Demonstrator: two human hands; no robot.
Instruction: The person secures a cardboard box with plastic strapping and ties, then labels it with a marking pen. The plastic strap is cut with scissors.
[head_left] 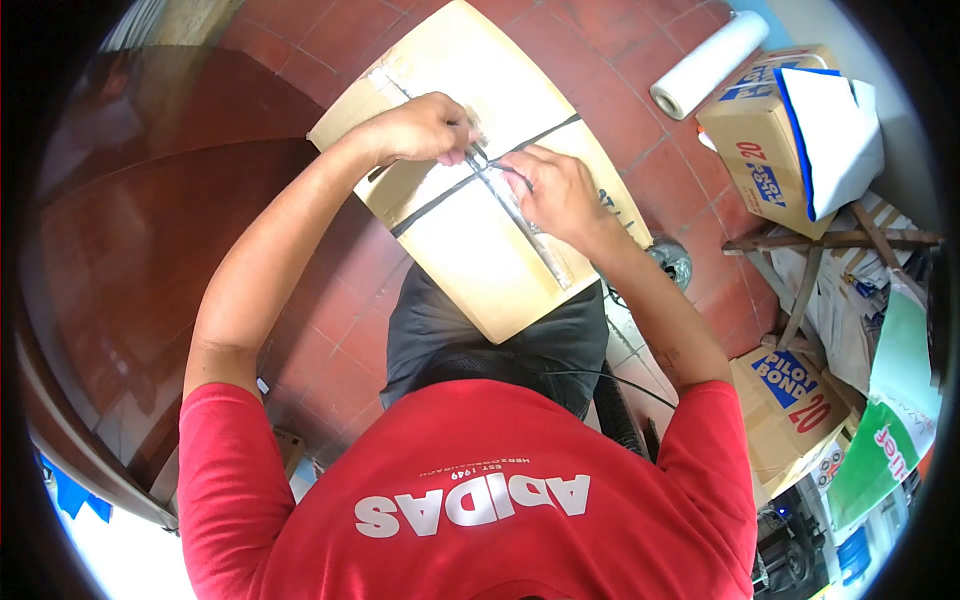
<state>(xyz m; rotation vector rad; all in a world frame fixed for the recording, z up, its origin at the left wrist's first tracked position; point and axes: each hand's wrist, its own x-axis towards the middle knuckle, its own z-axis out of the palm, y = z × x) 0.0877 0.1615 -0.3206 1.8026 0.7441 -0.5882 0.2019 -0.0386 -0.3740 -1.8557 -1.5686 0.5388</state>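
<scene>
A cardboard box (pixel 500 290) lies in front of me, its near edge over my lap. A black strap (pixel 430 208) runs across its top, and a shiny strip of clear tape (pixel 545 255) crosses it lengthwise. Where the lines meet, the strap forms a small knot or loop. My left hand (pixel 430 128) pinches one end of the strap just left of this crossing. On the other side, my right hand (pixel 556 192) has its fingers closed on another end of it. Dark handwriting on the box's right side is partly hidden by my right wrist.
Red tiles (pixel 690 190) cover the floor. A dark brown wooden surface (pixel 150 200) takes up the left. At the right are a white plastic roll (pixel 710 65), a printed carton (pixel 755 150), a wooden stand (pixel 830 240) and another carton (pixel 790 400). A tape roll (pixel 672 262) sits beside the box.
</scene>
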